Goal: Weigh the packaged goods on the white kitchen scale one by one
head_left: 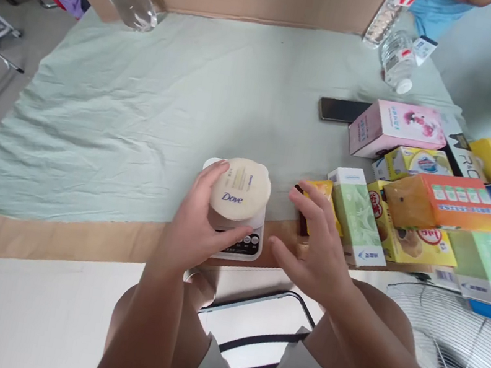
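A round cream-coloured Dove jar sits on a white kitchen scale at the table's front edge, lid facing up. My left hand curves round the jar's left side, fingers against it and thumb across the front over the scale's dark button panel. To the right of the scale, my right hand is in the air with fingers spread and nothing in it. Partly hidden behind that hand is a small yellow-and-dark packet.
Several boxes crowd the right side, including a pink box, an orange box and a green-white box. Behind are a phone and plastic bottles. A fan stands at lower right.
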`<state>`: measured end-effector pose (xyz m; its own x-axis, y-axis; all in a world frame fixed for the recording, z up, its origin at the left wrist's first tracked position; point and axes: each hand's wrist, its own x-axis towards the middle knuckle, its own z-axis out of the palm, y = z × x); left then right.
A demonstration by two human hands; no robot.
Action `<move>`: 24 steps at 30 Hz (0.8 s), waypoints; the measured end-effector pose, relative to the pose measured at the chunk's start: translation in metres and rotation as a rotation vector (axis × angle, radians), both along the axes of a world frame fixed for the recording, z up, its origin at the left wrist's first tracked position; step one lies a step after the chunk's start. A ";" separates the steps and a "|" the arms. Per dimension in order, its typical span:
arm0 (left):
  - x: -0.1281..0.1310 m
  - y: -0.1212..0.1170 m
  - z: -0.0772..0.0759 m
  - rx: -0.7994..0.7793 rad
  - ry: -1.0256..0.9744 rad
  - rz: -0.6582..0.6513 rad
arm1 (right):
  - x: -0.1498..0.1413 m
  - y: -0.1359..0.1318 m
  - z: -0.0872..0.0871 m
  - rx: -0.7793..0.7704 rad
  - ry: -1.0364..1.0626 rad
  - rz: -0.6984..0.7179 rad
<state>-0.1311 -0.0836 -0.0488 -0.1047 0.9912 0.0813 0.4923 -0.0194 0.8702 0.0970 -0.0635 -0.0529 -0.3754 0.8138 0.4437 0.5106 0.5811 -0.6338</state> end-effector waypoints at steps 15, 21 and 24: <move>0.085 0.100 0.038 0.177 0.090 0.062 | 0.049 0.027 0.007 0.117 0.402 -0.273; 0.149 0.192 0.023 -0.041 0.199 0.003 | 0.054 0.042 0.006 0.140 0.473 -0.341; 0.168 0.207 0.016 -0.074 0.234 -0.014 | 0.051 0.046 0.008 0.109 0.534 -0.360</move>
<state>0.0368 0.1231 -0.0326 -0.0775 0.9966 0.0284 0.6807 0.0321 0.7318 0.1480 -0.0175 -0.0452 0.2070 0.7870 0.5812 0.3169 0.5081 -0.8009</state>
